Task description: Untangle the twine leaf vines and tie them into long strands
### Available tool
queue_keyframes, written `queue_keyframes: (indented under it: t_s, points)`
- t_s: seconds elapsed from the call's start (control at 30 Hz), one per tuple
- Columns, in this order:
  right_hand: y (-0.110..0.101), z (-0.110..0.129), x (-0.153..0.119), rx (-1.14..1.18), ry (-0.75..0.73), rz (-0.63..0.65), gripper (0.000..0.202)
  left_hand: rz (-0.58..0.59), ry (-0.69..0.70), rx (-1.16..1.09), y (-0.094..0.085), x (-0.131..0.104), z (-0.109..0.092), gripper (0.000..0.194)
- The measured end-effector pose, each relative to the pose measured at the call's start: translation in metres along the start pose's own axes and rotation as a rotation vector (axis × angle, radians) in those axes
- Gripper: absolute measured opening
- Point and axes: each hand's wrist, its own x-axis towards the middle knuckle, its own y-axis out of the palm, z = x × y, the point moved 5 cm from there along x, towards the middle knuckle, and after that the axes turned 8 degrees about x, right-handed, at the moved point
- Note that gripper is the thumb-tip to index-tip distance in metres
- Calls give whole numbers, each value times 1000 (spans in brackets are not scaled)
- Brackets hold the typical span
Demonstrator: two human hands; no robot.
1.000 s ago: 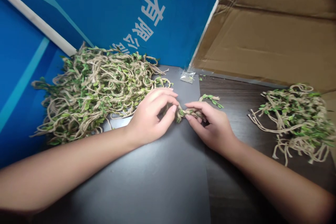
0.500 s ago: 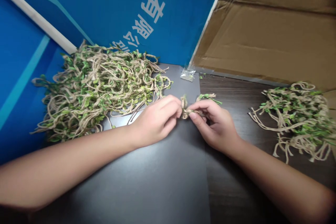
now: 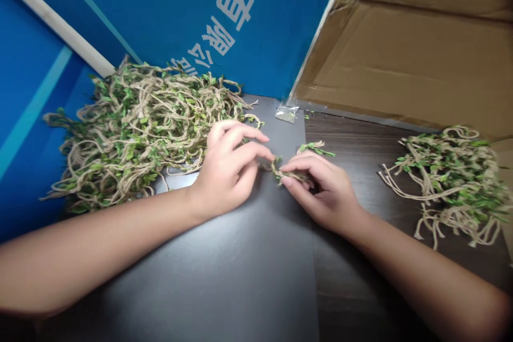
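Your right hand [image 3: 326, 187] pinches a thin beige twine strand with green leaves [image 3: 276, 171] over the right edge of a smooth grey sheet [image 3: 240, 278].
Your left hand [image 3: 232, 163] is open, fingers parted beside the strand's left end; whether they touch cannot be told. A large tangled leafy twine heap [image 3: 152, 123] fills the sheet's far left corner; a smaller beige-and-green bundle [image 3: 457, 176] lies toward the dark wood-grain worktop's [image 3: 360, 283] right edge.
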Motion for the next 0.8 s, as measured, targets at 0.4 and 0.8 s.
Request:
queue_keyframes:
  t_s: [0.4,0.8]
  points:
    - [3,-3,-6,59,-4,49,44,233,84,-342,17,-3,-11,15]
    - [-3,0,1,38,58,-2,10,171,62,-293,14,-3,-5,12]
